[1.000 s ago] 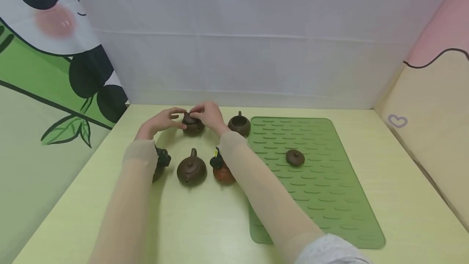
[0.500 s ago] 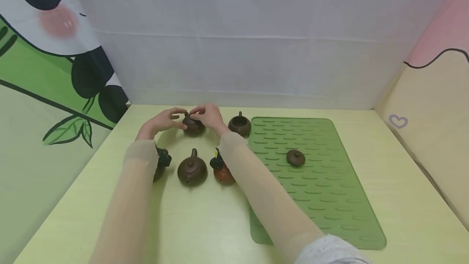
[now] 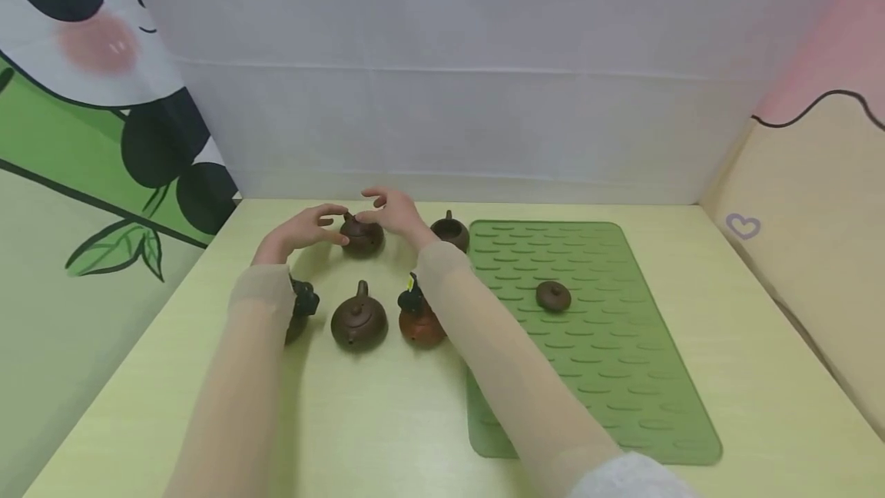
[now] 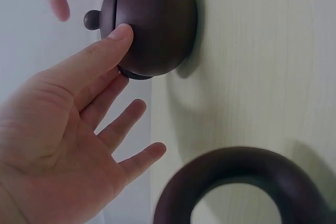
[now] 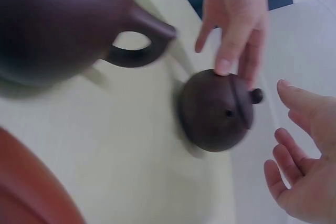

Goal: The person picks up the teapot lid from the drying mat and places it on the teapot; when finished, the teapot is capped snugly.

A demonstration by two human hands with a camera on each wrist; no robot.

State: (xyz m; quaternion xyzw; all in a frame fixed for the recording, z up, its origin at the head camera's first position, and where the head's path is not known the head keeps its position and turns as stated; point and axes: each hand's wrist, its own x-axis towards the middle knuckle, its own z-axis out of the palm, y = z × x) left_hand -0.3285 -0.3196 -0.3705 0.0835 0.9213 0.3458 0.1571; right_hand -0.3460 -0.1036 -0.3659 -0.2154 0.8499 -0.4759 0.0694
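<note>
A small dark brown teapot (image 3: pixel 362 240) stands near the table's back edge, its knobbed lid (image 5: pixel 244 100) seated on top. My left hand (image 3: pixel 300 230) steadies it from the left: the thumb (image 4: pixel 121 32) presses on the body and the forefingers reach behind, while the other fingers (image 4: pixel 142 156) are spread off it. To the right of the knob, my right hand (image 3: pixel 397 215) hovers with fingers loosely bent and apart, nothing between them. In the right wrist view a gap shows between that hand (image 5: pixel 315 150) and the lid knob.
Right of these stands a lidless dark teapot (image 3: pixel 451 231). A loose lid (image 3: pixel 553 296) lies on a green mat (image 3: pixel 622 406). Nearer are a lidded brown teapot (image 3: pixel 359 327), a reddish one (image 3: pixel 420 327) with a black lumpy piece, and another dark pot (image 3: pixel 297 321), partly behind my left forearm.
My right hand has let go of the lid and drawn slightly up and away, its fingers spreading. My left hand stays at the teapot.
</note>
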